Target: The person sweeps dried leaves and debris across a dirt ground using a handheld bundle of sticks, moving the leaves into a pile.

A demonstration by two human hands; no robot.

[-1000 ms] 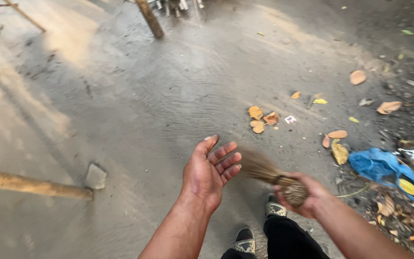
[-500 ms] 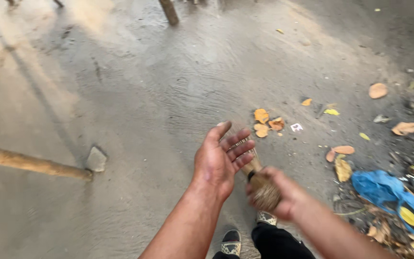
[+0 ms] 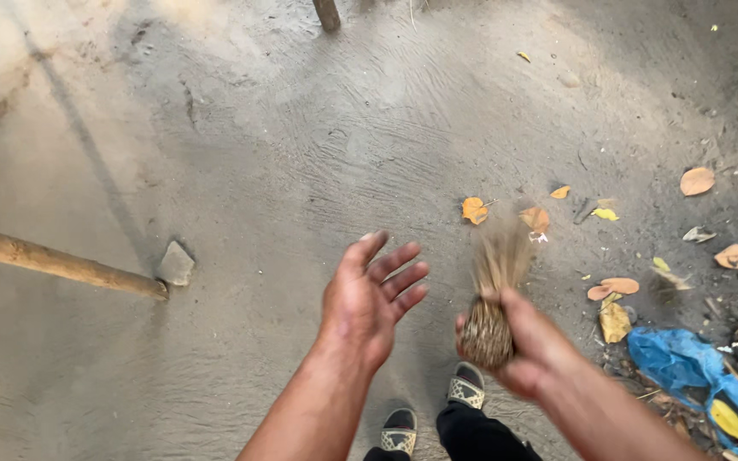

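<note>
Short hand broom of bundled dry straw-coloured grass (image 3: 493, 290), low in the near right of the scene above the swept sandy ground (image 3: 241, 171), gripped at its thick bound butt end by the right hand (image 3: 518, 346), bristles blurred and pointing far. Probably light, stiff at the tied base and springy at the loose tips, so best taken around the bound end. Left hand (image 3: 369, 294) just to the left, palm up, fingers spread, grasping nothing; orange dry leaves (image 3: 506, 213) farther away, crumpled blue plastic bag (image 3: 685, 371) at the near right.
</note>
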